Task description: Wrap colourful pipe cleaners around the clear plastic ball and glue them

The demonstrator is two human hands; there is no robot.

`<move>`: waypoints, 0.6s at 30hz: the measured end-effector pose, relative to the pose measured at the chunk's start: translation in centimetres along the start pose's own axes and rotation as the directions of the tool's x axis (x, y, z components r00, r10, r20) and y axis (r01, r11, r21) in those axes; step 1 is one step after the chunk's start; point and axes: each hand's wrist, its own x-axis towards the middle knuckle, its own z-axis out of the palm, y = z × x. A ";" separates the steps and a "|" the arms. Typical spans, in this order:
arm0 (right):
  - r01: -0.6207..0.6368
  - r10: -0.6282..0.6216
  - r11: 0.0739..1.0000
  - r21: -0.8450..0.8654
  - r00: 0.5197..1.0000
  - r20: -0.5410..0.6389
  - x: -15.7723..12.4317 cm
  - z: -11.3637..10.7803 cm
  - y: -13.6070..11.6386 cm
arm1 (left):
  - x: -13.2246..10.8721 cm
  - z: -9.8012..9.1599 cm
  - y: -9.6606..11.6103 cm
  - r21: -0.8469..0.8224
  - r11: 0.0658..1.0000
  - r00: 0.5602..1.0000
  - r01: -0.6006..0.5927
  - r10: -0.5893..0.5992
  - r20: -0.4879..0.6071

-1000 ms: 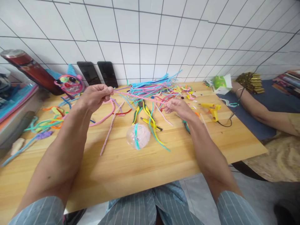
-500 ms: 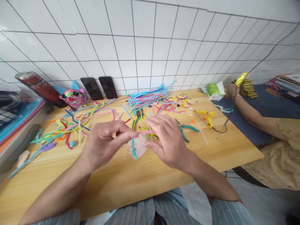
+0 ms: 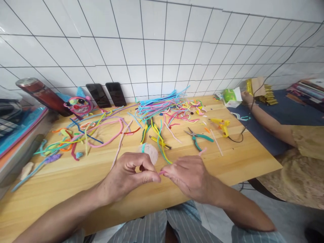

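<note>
Between my two hands a short stretch of pink pipe cleaner (image 3: 162, 172) shows near the table's front. My left hand (image 3: 131, 177) pinches one end with thumb and forefinger. My right hand (image 3: 189, 175) is closed round the other part, and a pink tip pokes out above its knuckles. Just beyond my left hand lies a clear round piece (image 3: 151, 154) with a teal pipe cleaner on it, partly hidden by my fingers. Yellow-and-green pliers (image 3: 149, 130) and a yellow cutter knife (image 3: 160, 142) lie behind it. To the right are teal-handled long-nose pliers (image 3: 196, 137).
A heap of pipe cleaners (image 3: 159, 106) lies by the wall, with more scattered left. Two phones (image 3: 115, 94), a red flask (image 3: 42, 96) and a pink fuzzy figure (image 3: 79, 105) stand behind. A yellow glue gun (image 3: 220, 126) lies right, near another person's arm (image 3: 268, 123).
Both hands have come down toward the table's front edge, still on the pink pipe cleaner. My right hand's fingers have closed. The other person's hand has shifted slightly left beside the gold packs.
</note>
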 end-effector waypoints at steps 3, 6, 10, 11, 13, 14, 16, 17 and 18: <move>-0.011 0.011 1.000 0.016 1.000 0.025 -0.3 0.9 0.3 | 0.0 0.0 -0.7 -0.076 0.997 0.999 0.030 -0.031 -0.017; -0.004 0.003 1.000 0.022 1.000 0.027 -0.2 1.9 0.9 | 0.4 -0.4 -1.5 -0.165 0.982 0.995 0.096 -0.100 -0.018; -0.032 0.036 0.999 -0.042 0.996 0.084 1.6 2.4 5.2 | 2.3 -2.3 -3.8 -0.138 0.976 0.963 0.169 -0.193 -0.190; -0.071 0.075 0.996 -0.052 0.993 0.087 2.2 2.1 7.3 | 3.0 -3.0 -4.6 -0.108 0.979 0.944 0.174 -0.197 -0.264; -0.310 0.319 0.943 -0.120 0.945 0.070 3.6 0.9 12.4 | 4.4 -4.6 -6.5 -0.073 0.980 0.896 0.183 -0.197 -0.397; -0.450 0.463 0.877 -0.170 0.885 0.048 4.2 0.0 15.2 | 5.1 -5.4 -7.5 -0.067 0.981 0.873 0.182 -0.193 -0.447; -0.724 0.755 0.618 -0.306 0.655 -0.026 5.2 -1.9 20.8 | 6.3 -6.8 -9.5 -0.041 0.983 0.845 0.180 -0.175 -0.505; -0.776 0.815 0.529 -0.342 0.578 -0.051 5.4 -2.8 23.3 | 6.7 -7.3 -10.4 -0.035 0.982 0.839 0.185 -0.176 -0.515; -0.804 0.850 0.467 -0.367 0.523 -0.063 5.6 -3.5 25.5 | 7.0 -7.7 -11.3 -0.032 0.981 0.835 0.190 -0.179 -0.520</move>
